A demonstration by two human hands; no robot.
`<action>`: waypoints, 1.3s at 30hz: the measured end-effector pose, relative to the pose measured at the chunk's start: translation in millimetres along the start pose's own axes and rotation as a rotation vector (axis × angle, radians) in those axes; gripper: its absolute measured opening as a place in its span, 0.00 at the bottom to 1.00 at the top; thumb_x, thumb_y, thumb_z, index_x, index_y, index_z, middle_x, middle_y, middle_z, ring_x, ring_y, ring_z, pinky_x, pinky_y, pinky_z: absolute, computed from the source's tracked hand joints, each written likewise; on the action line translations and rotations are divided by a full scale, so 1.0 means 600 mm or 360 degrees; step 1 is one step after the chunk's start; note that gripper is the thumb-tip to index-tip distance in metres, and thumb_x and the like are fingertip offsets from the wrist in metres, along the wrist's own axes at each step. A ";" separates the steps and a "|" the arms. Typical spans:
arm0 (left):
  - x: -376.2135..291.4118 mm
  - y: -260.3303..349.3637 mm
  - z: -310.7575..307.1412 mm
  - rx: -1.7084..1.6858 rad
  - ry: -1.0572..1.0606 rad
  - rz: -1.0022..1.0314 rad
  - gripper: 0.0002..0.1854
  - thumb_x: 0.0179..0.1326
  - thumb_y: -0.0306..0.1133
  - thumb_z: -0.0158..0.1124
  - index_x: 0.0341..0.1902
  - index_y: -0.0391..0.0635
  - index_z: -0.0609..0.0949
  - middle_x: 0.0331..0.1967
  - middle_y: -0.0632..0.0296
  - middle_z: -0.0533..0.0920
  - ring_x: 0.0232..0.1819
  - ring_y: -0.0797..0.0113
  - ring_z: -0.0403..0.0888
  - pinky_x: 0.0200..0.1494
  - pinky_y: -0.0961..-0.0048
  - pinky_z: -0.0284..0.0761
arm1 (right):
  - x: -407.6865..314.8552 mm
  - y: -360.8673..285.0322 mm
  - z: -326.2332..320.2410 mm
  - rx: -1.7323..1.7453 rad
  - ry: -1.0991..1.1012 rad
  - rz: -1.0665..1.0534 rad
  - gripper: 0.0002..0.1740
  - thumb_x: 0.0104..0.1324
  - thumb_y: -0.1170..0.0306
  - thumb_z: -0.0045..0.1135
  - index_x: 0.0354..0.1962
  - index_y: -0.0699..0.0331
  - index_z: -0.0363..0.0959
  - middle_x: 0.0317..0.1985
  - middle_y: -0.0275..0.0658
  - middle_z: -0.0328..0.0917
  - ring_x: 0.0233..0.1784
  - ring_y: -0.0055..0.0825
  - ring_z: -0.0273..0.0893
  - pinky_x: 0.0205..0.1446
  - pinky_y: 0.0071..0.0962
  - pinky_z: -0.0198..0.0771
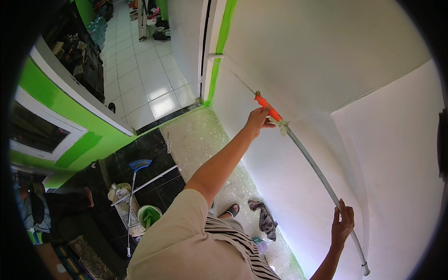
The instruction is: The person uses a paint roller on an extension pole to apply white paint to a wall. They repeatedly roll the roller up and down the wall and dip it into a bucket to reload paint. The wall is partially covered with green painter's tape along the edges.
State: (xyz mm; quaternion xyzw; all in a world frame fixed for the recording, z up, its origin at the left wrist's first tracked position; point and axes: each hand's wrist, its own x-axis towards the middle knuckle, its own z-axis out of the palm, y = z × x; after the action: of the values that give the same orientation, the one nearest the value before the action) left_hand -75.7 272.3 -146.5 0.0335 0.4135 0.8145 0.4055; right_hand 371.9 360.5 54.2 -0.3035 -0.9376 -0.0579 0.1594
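My left hand [259,120] grips the orange handle [267,107] of a paint roller, where it joins a grey metal pole [311,157]. A pale cloth or strip is tied at that joint. The roller's thin rod runs up and left to a small white roller head [215,56], beside the green strip [222,38] along the door frame; whether it touches cannot be told. My right hand [343,218] holds the pole lower down, near its end at the bottom right. The pole slants across the white wall [280,168].
A black sandal [231,211], a dark rag [265,220] and a cup-like container [260,245] lie along the paint-spattered floor. Left are a blue broom [140,164], a white pole [154,179] and a bucket [149,215] with green paint. Another person's foot [89,197] shows far left. A doorway opens ahead.
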 end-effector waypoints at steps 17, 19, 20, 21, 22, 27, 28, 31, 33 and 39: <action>-0.024 -0.024 0.004 0.0005 0.0059 -0.0008 0.21 0.75 0.45 0.54 0.50 0.34 0.77 0.44 0.56 0.81 0.36 0.64 0.82 0.36 0.65 0.90 | -0.029 0.012 -0.004 0.0048 -0.0054 0.0028 0.22 0.60 0.78 0.66 0.54 0.57 0.80 0.31 0.40 0.73 0.34 0.35 0.74 0.36 0.37 0.71; -0.020 -0.027 -0.001 0.0008 0.0102 -0.0049 0.21 0.75 0.45 0.54 0.50 0.34 0.77 0.44 0.56 0.81 0.36 0.65 0.82 0.36 0.65 0.90 | -0.027 0.009 0.007 0.0066 -0.0070 0.0046 0.21 0.60 0.77 0.66 0.53 0.57 0.81 0.31 0.39 0.73 0.34 0.35 0.74 0.36 0.37 0.71; -0.018 -0.028 -0.003 0.0010 0.0124 -0.0070 0.21 0.75 0.45 0.54 0.50 0.34 0.77 0.44 0.56 0.81 0.36 0.65 0.82 0.36 0.65 0.90 | -0.027 0.009 0.013 0.0055 -0.0072 0.0045 0.21 0.61 0.77 0.66 0.53 0.57 0.81 0.31 0.39 0.72 0.34 0.35 0.74 0.36 0.37 0.71; -0.015 -0.030 -0.009 0.0022 0.0109 -0.0071 0.21 0.75 0.45 0.54 0.51 0.34 0.77 0.45 0.55 0.81 0.37 0.64 0.82 0.37 0.65 0.90 | -0.026 0.009 0.016 0.0044 -0.0076 0.0036 0.21 0.61 0.76 0.66 0.53 0.57 0.81 0.31 0.39 0.72 0.34 0.35 0.74 0.36 0.36 0.71; -0.012 -0.030 -0.014 0.0035 0.0094 -0.0072 0.22 0.75 0.45 0.53 0.52 0.34 0.76 0.46 0.54 0.81 0.38 0.62 0.83 0.39 0.65 0.89 | -0.025 0.009 0.018 0.0034 -0.0071 0.0011 0.21 0.61 0.77 0.66 0.53 0.57 0.81 0.31 0.38 0.72 0.33 0.33 0.73 0.35 0.36 0.70; -0.015 -0.020 -0.010 0.0019 0.0072 -0.0020 0.21 0.75 0.45 0.54 0.49 0.35 0.77 0.42 0.56 0.81 0.35 0.65 0.82 0.36 0.65 0.90 | -0.029 0.000 0.014 0.0031 -0.0047 0.0044 0.21 0.60 0.76 0.67 0.53 0.57 0.81 0.31 0.39 0.72 0.34 0.36 0.74 0.36 0.38 0.71; -0.020 -0.014 -0.006 0.0006 0.0055 -0.0016 0.20 0.75 0.45 0.54 0.49 0.35 0.77 0.42 0.56 0.81 0.35 0.65 0.82 0.36 0.65 0.90 | -0.031 -0.001 0.010 0.0021 -0.0039 0.0045 0.21 0.60 0.76 0.67 0.53 0.57 0.81 0.31 0.39 0.72 0.34 0.36 0.74 0.37 0.38 0.71; -0.038 0.008 0.010 -0.0007 -0.0007 0.0009 0.21 0.75 0.45 0.54 0.51 0.36 0.77 0.44 0.56 0.82 0.36 0.63 0.83 0.38 0.65 0.88 | -0.045 -0.004 -0.008 0.0001 0.0004 0.0019 0.21 0.60 0.77 0.66 0.53 0.58 0.81 0.32 0.41 0.73 0.35 0.37 0.75 0.37 0.38 0.72; -0.059 0.015 0.011 0.0011 -0.0025 0.0057 0.21 0.75 0.46 0.55 0.51 0.37 0.77 0.44 0.56 0.82 0.36 0.64 0.83 0.38 0.66 0.87 | -0.061 -0.007 -0.029 0.0003 0.0075 -0.0040 0.20 0.60 0.78 0.65 0.51 0.60 0.81 0.31 0.42 0.74 0.35 0.39 0.75 0.37 0.38 0.72; -0.207 -0.006 0.015 -0.0007 -0.0049 0.0069 0.20 0.72 0.47 0.59 0.51 0.41 0.78 0.38 0.63 0.80 0.36 0.72 0.82 0.33 0.69 0.87 | -0.155 -0.021 -0.108 0.0093 0.0244 -0.0118 0.14 0.60 0.69 0.72 0.45 0.53 0.85 0.31 0.37 0.82 0.28 0.34 0.79 0.30 0.30 0.75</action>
State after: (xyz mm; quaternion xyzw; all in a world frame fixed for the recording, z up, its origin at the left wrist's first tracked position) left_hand 13.3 194.0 -108.4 0.0542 0.4046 0.8234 0.3942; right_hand 452.8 285.9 84.1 -0.2586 -0.9345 -0.0595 0.2374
